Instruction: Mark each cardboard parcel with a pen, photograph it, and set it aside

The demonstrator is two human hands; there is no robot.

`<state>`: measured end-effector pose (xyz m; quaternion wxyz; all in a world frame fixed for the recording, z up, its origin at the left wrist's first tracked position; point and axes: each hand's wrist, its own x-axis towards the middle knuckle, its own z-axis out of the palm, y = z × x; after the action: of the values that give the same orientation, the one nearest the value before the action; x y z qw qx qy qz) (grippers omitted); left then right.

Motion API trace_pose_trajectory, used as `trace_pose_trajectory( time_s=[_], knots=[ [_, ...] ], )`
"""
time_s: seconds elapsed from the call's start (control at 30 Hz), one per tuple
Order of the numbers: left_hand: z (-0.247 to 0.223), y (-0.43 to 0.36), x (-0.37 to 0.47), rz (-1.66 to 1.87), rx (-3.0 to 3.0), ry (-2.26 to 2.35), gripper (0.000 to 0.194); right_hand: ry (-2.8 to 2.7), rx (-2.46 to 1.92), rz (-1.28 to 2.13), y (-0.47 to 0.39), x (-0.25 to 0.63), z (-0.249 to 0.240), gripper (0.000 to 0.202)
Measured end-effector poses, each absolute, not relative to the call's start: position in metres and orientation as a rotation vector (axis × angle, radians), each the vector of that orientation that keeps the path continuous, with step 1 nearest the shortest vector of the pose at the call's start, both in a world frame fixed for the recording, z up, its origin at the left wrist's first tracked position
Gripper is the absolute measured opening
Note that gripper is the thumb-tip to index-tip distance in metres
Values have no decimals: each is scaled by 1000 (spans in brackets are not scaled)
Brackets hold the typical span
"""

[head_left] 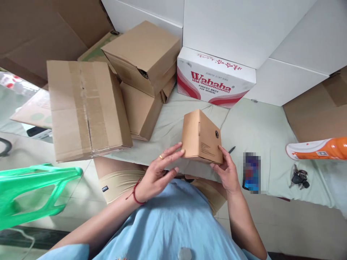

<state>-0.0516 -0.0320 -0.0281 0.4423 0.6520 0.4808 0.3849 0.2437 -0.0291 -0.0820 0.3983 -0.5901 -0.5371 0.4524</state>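
Observation:
A small brown cardboard box (pixel 202 139) with a round black logo and fine print stands on the pale green cloth in front of me. My right hand (pixel 226 169) grips its near right corner, thumb below and fingers on the side. Stretched out, the fingers of my left hand (pixel 164 169) reach the box's lower left edge with their tips, and the thumb stays apart from it. A ring and a red string bracelet show on the left hand and wrist. The box's underside and far side are hidden.
A taped carton (pixel 86 108) and stacked cardboard boxes (pixel 143 54) stand left, a Wahaba-style white-red water carton (pixel 217 79) behind. Right lie a pen (pixel 232 149), a blurred phone (pixel 251 171), keys (pixel 299 177) and an orange-white bottle (pixel 320 148). A green stool (pixel 35 187) is lower left.

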Motion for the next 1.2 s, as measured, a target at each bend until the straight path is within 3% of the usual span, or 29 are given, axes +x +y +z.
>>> trace_pose_trajectory(
  time_s=[0.17,0.27,0.37,0.57,0.77,0.93,1.2],
  knots=[
    [-6,-39,-33,1077,1665,1192,33,-1290,-1407,1242,-34,257,-81,80],
    [-16,-33,-34,1046,1400,1350,48,-1365,-1448,1156,-41,257,-80,64],
    [-32,-25,-36,922,966,1428,47,-1468,-1415,1058,-46,254,-73,55],
    [-51,-22,-30,1012,357,1244,56,-1690,-1150,902,-53,238,-38,74],
    [-57,-28,-30,1026,283,1118,53,-1890,-965,757,-60,224,-16,75],
    [-59,-30,-36,1104,400,1136,71,-1397,-1252,911,-60,222,-34,78],
    [-67,-32,-36,1274,990,1159,65,-889,-1285,1270,-49,244,-57,55]
  ],
)
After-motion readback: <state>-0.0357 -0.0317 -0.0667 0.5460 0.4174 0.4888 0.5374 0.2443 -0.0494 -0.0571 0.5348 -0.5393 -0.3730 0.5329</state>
